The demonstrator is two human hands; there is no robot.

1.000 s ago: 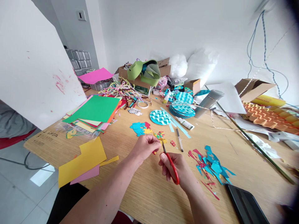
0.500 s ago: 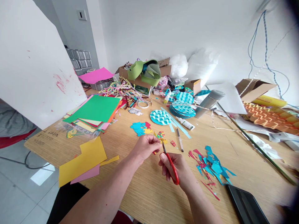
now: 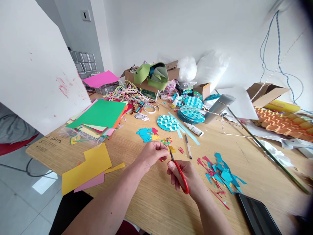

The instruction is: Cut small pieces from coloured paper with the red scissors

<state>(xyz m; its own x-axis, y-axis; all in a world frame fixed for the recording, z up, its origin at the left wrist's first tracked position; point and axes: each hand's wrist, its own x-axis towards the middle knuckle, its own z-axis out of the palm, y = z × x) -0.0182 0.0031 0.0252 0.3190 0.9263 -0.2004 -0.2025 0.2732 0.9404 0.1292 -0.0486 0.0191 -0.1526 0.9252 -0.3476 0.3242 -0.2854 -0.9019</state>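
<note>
My left hand (image 3: 156,152) is closed in a pinch on a small piece of yellow paper (image 3: 172,149), much of it hidden by the fingertips and blades. Red-handled scissors (image 3: 180,176) are in my right hand (image 3: 184,174), their blade tips pointing away from me and meeting the left fingertips. Just beyond the hands lie blue paper cutouts (image 3: 144,134), a red cutout (image 3: 154,131) and a yellow cutout (image 3: 155,137). Tiny coloured paper bits (image 3: 167,141) are heaped beside them. A small red piece (image 3: 181,150) rests to the right.
Blue and red paper scraps (image 3: 226,174) and a black phone (image 3: 258,213) are on the right. A pen (image 3: 188,147), a glue bottle (image 3: 195,129) and a blue textured disc (image 3: 168,123) lie ahead. Leftward are yellow paper (image 3: 85,169) and a stack topped by green paper (image 3: 99,113).
My right hand and the scissors have shifted very slightly to the right, and the scissors' handle has turned a little. My left hand keeps its pinch in nearly the same place.
</note>
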